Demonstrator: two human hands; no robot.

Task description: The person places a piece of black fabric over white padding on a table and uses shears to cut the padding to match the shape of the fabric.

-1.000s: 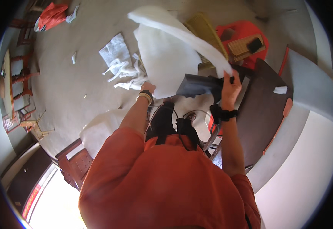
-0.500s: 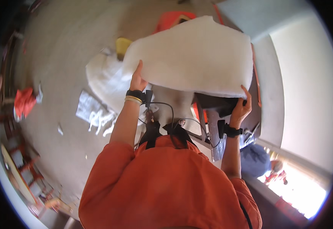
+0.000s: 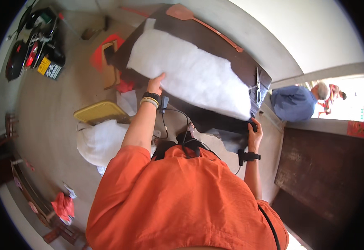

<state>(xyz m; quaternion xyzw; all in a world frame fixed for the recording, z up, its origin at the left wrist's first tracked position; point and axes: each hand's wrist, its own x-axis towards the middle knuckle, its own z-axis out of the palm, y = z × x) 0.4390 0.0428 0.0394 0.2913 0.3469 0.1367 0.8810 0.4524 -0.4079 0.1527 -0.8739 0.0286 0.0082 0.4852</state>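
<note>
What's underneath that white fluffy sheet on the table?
The white sheet lies over a dark table; black material peeks out along the sheet's near edge. Whatever its middle covers is hidden.

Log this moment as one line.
left hand: holding white batting by near edge; right hand: at its near right corner; batting: over dark table; scissors: beside batting's right end

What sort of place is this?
Probably a home's front room doubling as a workspace: white padding and scissors lie on a dark table, with what looks like a motorbike parked inside and a bright doorway at right.
</note>
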